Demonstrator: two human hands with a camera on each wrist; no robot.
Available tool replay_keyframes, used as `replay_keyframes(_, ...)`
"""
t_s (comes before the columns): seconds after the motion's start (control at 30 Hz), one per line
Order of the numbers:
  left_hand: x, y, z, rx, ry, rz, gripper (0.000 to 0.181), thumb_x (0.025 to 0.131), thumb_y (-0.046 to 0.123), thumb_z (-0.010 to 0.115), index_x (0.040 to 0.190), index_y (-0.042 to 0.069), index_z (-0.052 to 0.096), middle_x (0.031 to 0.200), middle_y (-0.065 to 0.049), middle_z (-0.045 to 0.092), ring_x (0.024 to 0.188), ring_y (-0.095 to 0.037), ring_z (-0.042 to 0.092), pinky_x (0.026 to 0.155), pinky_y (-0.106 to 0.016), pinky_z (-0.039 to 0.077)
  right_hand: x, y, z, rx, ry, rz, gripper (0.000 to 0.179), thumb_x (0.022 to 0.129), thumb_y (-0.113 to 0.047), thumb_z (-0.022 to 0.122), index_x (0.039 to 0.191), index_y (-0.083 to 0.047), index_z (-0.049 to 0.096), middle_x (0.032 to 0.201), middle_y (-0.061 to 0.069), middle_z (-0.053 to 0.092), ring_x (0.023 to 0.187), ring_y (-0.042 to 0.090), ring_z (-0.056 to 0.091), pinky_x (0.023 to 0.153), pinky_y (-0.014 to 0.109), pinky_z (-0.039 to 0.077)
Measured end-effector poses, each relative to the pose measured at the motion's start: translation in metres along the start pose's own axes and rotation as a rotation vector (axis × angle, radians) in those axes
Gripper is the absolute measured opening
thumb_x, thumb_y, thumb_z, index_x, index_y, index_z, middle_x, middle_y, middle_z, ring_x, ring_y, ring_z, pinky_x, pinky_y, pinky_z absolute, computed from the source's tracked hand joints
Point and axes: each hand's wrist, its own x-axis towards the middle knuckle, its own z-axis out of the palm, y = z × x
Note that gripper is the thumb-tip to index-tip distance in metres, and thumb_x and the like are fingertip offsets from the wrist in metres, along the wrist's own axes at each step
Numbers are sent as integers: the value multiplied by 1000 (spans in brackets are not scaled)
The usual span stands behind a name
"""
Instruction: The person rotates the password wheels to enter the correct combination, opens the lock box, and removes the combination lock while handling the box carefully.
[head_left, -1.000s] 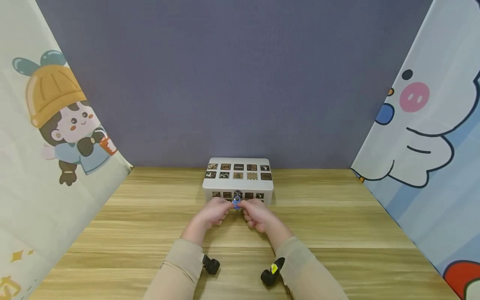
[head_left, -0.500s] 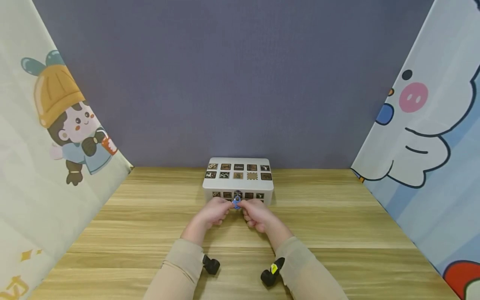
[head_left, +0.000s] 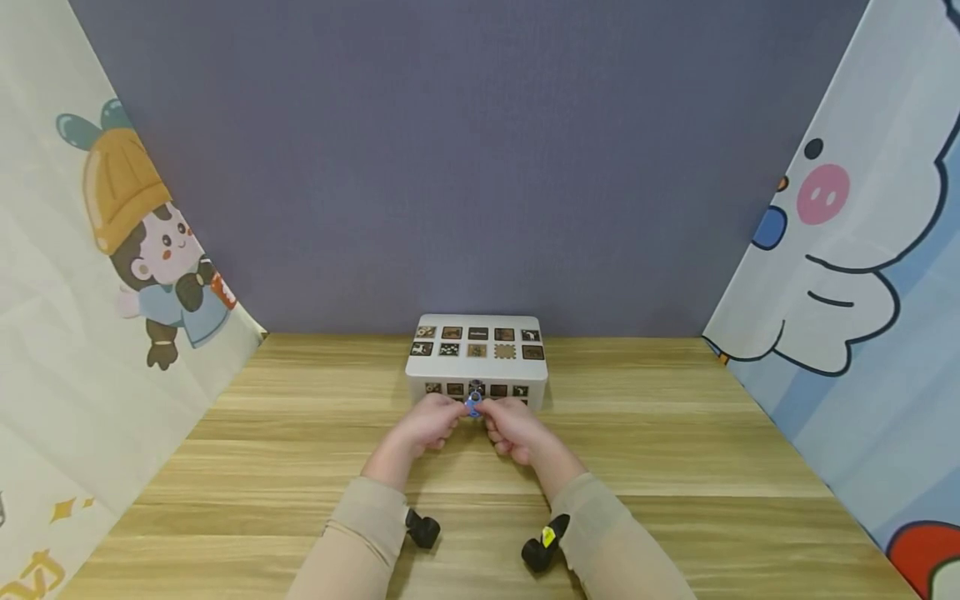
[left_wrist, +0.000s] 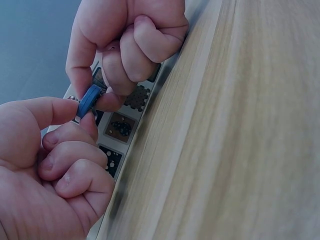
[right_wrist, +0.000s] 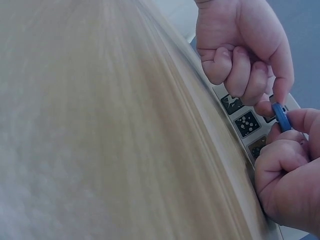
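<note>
A small blue padlock (head_left: 474,406) hangs by its shackle at the front clasp (head_left: 476,387) of a white box (head_left: 487,367) decorated with dark picture squares. From the left, my left hand (head_left: 429,421) pinches the padlock between thumb and forefinger, its other fingers curled. My right hand (head_left: 517,427) pinches the opposite side the same way. Both wrist views show the padlock (left_wrist: 89,101) edge-on between the two hands' fingertips. The fingers hide parts of it, and whether its shackle is locked cannot be made out.
The box stands with its lid down on a wood-grain table (head_left: 637,433), near the grey back panel (head_left: 480,167). Printed cloths (head_left: 60,333) line the left and right sides. Black wrist cameras (head_left: 423,532) hang beside both forearms.
Both hands keep their pinch on the padlock, with hardly any visible movement. The left cloth's printed figure has drifted to the right, and the right cloth has shifted slightly.
</note>
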Motion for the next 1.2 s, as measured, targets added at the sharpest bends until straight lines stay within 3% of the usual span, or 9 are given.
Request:
replay_keyframes(0.5, 3, -1, -1, -8, -3, 6, 29, 99, 20, 59, 94, -8, 65, 57, 8, 36, 44, -6, 27, 41, -20, 24, 1, -1, 0, 12, 19, 14, 23, 96, -26, 61, 86, -5, 58, 54, -7, 35, 43, 5, 26, 38, 19, 22)
replay_keyframes(0.73, 5, -3, -4, 4, 3, 6, 31, 98, 20, 59, 105, -8, 69, 56, 8, 35, 44, -6, 27, 40, -19, 25, 1, -4, -2, 62, 30, 42, 27, 97, -29, 60, 79, -10, 53, 57, -8, 34, 45, 4, 25, 39, 18, 21)
replay_keyframes(0.97, 5, -3, -5, -7, -9, -7, 31, 98, 20, 60, 107, -8, 69, 55, 9, 34, 44, -6, 26, 41, -20, 25, 3, -5, -8, 122, 35, 61, 25, 99, -30, 58, 90, -7, 64, 55, -10, 31, 44, 3, 23, 39, 18, 18)
replay_keyframes(1.2, 5, -2, -4, -4, -6, -17, 32, 98, 20, 60, 111, -8, 69, 55, 9, 34, 44, -5, 26, 42, -19, 25, 2, -7, -14, 131, 38, 71, 36, 99, -31, 58, 116, 1, 64, 56, -11, 31, 45, 2, 23, 39, 17, 19)
